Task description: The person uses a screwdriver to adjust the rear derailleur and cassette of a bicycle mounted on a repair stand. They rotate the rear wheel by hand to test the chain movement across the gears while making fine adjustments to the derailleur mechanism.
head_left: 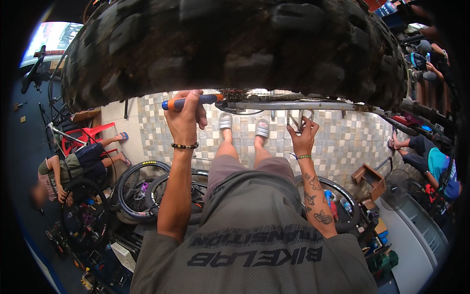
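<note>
A big knobby bicycle tire [235, 49] fills the top of the view, close above my hands. My left hand [185, 120] is closed around a thick-handled tool [177, 104] in blue and orange. The tool lies nearly level, its orange end pointing right, toward the rear sprockets [235, 92] under the tire; its tip cannot be made out. To the right of the sprockets runs a grey frame tube [303, 105]. Below that tube, my right hand [304, 134] grips a bicycle pedal [294, 119] with its fingers at the pedal's edge.
At left, a person [54, 176] sits on a red chair [81, 142], with hands on a wheel [85, 215]. Several loose wheels [132, 188] lie beside and behind me. Toward the right are a wooden box [368, 179], a fan [399, 188] and another person [435, 157].
</note>
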